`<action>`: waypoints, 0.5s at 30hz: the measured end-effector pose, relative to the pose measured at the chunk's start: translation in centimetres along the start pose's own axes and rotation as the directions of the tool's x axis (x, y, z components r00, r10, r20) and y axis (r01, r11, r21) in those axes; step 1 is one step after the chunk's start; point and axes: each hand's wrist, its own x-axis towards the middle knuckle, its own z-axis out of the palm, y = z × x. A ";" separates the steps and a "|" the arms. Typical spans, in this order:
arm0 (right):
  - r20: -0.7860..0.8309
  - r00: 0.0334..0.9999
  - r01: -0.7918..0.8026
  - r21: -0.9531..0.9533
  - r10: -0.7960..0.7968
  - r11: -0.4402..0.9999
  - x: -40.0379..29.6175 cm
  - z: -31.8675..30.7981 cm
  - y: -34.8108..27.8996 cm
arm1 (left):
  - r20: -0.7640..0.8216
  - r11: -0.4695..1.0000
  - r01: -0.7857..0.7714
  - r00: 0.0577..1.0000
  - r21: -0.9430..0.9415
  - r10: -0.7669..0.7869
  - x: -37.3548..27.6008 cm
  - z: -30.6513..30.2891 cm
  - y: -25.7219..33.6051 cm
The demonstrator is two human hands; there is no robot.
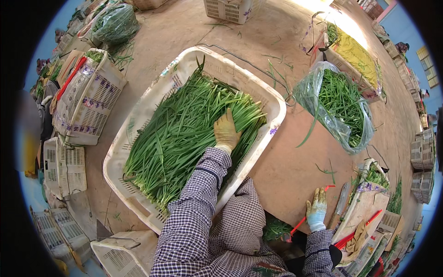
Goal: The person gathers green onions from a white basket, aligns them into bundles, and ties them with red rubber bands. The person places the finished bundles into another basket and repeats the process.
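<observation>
My left hand [226,131], in a stained yellowish glove, lies over the pale stem ends of garlic chives [187,117] piled in a large white plastic crate [273,121]. Its fingertips reach among the stems; whether they close on any cannot be told. My right hand [316,209], in a glove with a light blue palm, rests flat with fingers spread on a brown board [297,152] and appears to hold nothing. Beside it lie red strips [298,224] and a grey flat tool or strip [342,199] whose kind is unclear.
A clear plastic bag of loose greens [341,104] lies beyond the board, near a crate with yellow sacking [358,55]. More plastic crates [91,104] stand at the left. A metal wire hook [242,60] runs beside the large crate. A tan glove [356,239] lies at lower right.
</observation>
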 end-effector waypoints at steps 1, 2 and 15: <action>-0.001 1.000 0.008 -0.009 -0.008 1.000 0.0 0.1 0.2 | 0.083 0.998 0.059 0.995 -0.022 -0.057 0.5 -1.5 0.3; -0.002 1.000 0.016 -0.018 -0.016 1.000 -0.1 0.2 0.3 | 0.166 0.992 0.119 0.980 -0.039 -0.111 1.2 -2.5 0.4; -0.041 0.999 0.006 -0.005 -0.007 1.000 0.0 0.3 -0.3 | 0.215 0.996 0.076 0.973 0.037 -0.082 1.2 -1.8 1.0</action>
